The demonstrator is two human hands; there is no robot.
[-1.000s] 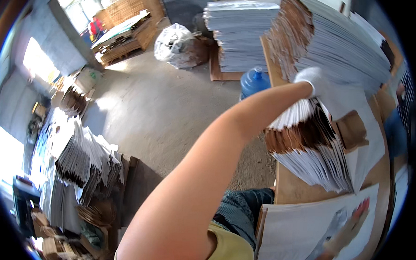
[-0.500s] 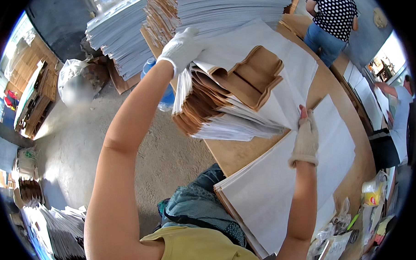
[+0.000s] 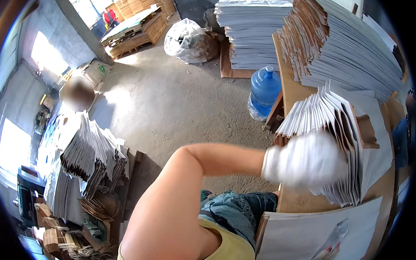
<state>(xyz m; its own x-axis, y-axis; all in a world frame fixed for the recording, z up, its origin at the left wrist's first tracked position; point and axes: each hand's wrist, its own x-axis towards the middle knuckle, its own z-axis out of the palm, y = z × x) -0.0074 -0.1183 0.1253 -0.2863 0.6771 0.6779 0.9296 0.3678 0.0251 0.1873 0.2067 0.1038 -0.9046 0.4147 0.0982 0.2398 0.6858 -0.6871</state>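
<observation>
My left hand [image 3: 307, 159], in a white knit glove, is smeared by motion in front of a fanned bundle of folded paper bags [image 3: 328, 109], white outside and brown inside. Its fingers are blurred, so I cannot tell its grip or whether it touches the bags. Low on the right, my right hand [image 3: 324, 257] shows only in part over a stack of large white sheets [image 3: 291, 231]. Bare fingertips close around a greyish, translucent object [image 3: 338, 231], blurred and of unclear kind. The bags rest on the wooden table [image 3: 291, 204].
Tall piles of white paper [image 3: 357, 57] and brown-edged bags [image 3: 305, 35] stand at the table's far end. A blue water jug [image 3: 265, 88] is on the floor beside it. More bag stacks [image 3: 90, 153] stand at left, and a plastic-wrapped bundle [image 3: 190, 41] lies farther back.
The view has turned left. My left hand has left the bundle's far edge for its near side. My right hand has let go of the bag's edge and now holds the greyish object.
</observation>
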